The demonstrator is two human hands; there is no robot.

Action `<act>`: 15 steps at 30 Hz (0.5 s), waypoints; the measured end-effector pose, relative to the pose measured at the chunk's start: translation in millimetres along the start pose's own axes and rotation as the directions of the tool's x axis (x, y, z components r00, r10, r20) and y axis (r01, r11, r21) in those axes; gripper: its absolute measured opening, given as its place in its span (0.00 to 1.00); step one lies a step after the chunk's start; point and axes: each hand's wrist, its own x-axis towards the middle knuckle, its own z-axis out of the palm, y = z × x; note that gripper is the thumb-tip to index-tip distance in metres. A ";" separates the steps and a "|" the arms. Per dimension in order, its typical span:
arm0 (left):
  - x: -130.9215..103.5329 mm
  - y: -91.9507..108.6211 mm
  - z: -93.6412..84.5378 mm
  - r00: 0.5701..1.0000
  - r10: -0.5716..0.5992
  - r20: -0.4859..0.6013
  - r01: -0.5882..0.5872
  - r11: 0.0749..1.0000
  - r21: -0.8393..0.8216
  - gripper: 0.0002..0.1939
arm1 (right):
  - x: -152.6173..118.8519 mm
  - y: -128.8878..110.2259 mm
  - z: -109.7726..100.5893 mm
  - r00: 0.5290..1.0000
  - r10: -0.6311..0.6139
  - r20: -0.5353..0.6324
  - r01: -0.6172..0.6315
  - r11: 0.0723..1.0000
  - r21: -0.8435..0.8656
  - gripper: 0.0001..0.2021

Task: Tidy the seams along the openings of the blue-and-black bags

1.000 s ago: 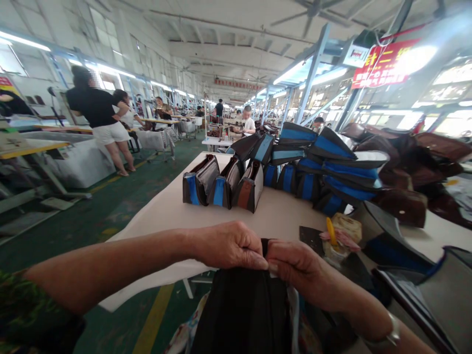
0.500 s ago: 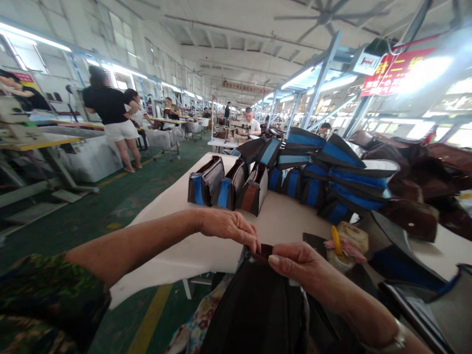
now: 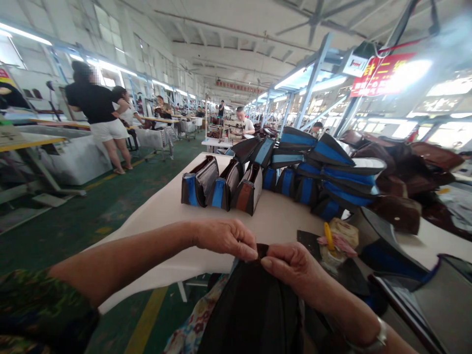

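Black material, sewn into a bag piece [image 3: 250, 305], lies directly below and on the body side of the two hands, its far, narrow end held between them. The left hand [image 3: 226, 238] is nearly closed, fingers curled and thumb and forefinger pinched on the left part of that end; the right hand [image 3: 289, 263] is likewise closed, its thumb laid along the near face and its bent fingers behind the right part. A short brown strip [image 3: 262, 250] shows in the narrow gap between the two sets of fingertips. Governing relation: the long axis of the piece runs from this gap back towards the wearer, roughly at right angles to the line joining the hands, so that neither hand is clearly nearer to the end. The lower part of the piece leaves the view, and whether it rests on the lap cannot be told. Floral cloth [image 3: 199, 314] shows beside its left edge. Beyond the hands is a pale table [image 3: 165, 209], bearing a blue-striped bag [image 3: 191, 189], a second blue-striped bag [image 3: 218, 192] and a brown-striped bag [image 3: 245, 196], side by side. To their right rises a blue-and-black stack [image 3: 346, 179]; nearer the right forearm stands a yellow handle [image 3: 329, 236] beside pink cloth [image 3: 344, 246]. Farther off, a seated co-worker [image 3: 243, 125] faces a machine.
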 end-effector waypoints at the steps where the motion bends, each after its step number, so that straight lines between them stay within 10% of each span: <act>1: -0.1 3.0 2.3 1.000 0.015 -0.014 -0.014 0.999 0.035 0.21 | 0.9 1.0 -2.2 1.000 -0.025 0.000 0.025 1.000 -0.006 0.27; 7: -9.9 8.8 2.2 0.977 0.186 -0.105 -0.181 0.982 0.061 0.16 | -1.4 30.9 -49.0 0.997 -0.057 0.053 0.063 0.990 -0.127 0.29; 15: -11.1 -32.2 -45.5 0.954 0.080 -0.287 -0.075 0.997 0.030 0.15 | -5.2 63.5 -65.7 1.000 -0.010 0.019 0.017 0.933 -0.360 0.10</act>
